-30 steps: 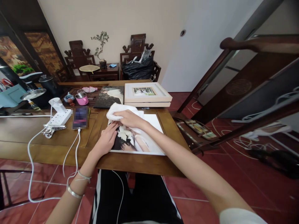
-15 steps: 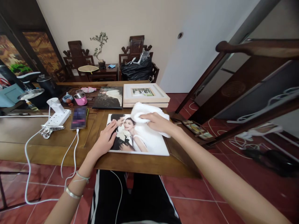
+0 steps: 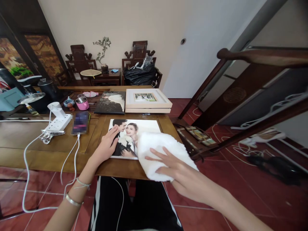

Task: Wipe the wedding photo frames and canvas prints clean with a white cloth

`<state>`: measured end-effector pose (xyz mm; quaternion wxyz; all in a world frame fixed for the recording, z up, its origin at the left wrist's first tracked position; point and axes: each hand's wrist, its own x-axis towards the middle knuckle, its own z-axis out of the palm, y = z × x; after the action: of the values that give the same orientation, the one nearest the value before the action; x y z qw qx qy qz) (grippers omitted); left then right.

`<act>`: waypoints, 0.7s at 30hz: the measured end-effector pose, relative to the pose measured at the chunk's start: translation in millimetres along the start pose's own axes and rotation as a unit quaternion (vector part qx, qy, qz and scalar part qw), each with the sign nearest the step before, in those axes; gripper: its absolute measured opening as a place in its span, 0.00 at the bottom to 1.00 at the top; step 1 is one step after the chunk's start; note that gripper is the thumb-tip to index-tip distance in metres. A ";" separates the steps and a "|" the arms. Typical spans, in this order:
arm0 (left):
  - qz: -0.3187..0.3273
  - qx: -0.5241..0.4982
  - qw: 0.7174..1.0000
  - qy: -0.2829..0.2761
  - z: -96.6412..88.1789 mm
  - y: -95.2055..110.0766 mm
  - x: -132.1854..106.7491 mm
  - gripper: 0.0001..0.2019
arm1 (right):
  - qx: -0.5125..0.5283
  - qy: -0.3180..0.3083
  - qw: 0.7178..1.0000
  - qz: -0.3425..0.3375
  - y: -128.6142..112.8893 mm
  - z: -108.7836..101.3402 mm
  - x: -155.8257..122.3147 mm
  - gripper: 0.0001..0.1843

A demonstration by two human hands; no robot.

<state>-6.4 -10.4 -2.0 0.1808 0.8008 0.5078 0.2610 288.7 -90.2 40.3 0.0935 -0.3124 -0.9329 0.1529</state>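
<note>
A wedding photo panel (image 3: 125, 141) lies flat on the wooden table (image 3: 79, 157) in front of me. My left hand (image 3: 108, 142) rests on its left side, open, fingers stretched out over the picture and a bangle on the wrist. A folded white cloth (image 3: 166, 141) covers the panel's right part and hangs over the near table edge. My right hand (image 3: 170, 165) holds this cloth from above, its fingers spread across the fluffy surface. The cloth hides the panel's lower right corner.
Behind the panel are a dark photo panel (image 3: 110, 102) and stacked pale frames (image 3: 148, 104). To the left lie a phone (image 3: 80, 122) on its cable, a power strip (image 3: 61, 123) and a pink cup (image 3: 82, 103). A wooden chair (image 3: 231, 93) stands at the right.
My right hand has brought the cloth from the panel's upper right down toward me, to its lower right edge. Its fingers are more spread now. My left hand stays on the panel.
</note>
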 end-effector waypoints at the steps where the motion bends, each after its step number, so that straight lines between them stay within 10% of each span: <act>1: 0.001 0.000 1.000 0.000 -0.3 -0.1 -0.1 0.23 | -0.001 0.002 1.000 -0.004 2.4 -2.4 1.3 0.34; 14: 0.003 -0.010 1.000 -0.014 -3.6 -2.3 0.1 0.23 | 0.050 0.096 0.993 0.039 130.0 -24.6 84.7 0.31; 21: 0.016 -0.013 1.000 0.001 -1.4 -4.2 0.8 0.23 | 0.057 0.132 0.989 0.044 110.9 -11.0 69.3 0.30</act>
<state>-10.0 -7.9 -3.1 0.1865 0.8062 0.4916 0.2714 298.6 38.8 17.9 0.2269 -0.3644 -0.8875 0.1674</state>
